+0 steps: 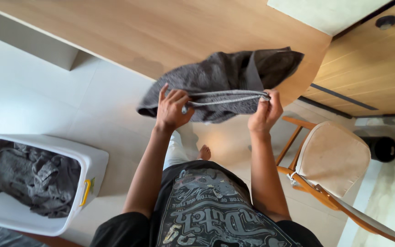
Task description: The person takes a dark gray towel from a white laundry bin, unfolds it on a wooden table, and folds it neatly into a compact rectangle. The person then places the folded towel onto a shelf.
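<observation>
The person stands at the edge of a wooden table [115, 27], holding a dark grey towel [225, 75] stretched out between both hands. The left hand [172, 110] pinches the pale hem near one corner, thumb under and fingers closed over the cloth; the right hand [266, 112] is clenched on the same hem further along, so the edge runs taut between them. The rest of the towel lies rumpled on the table, one corner hanging over the rim (it is not flat yet, and I see no fold in it).

Down on the tiled floor, well to the person's left, a white plastic bin [94, 171] with a yellow latch holds a heap of more grey cloth [30, 176]. Judging by that heap and by no finished pile showing on the table, the work looks early, most pieces still waiting. A wooden chair [332, 158] with a cream cushion stands just to the right.
</observation>
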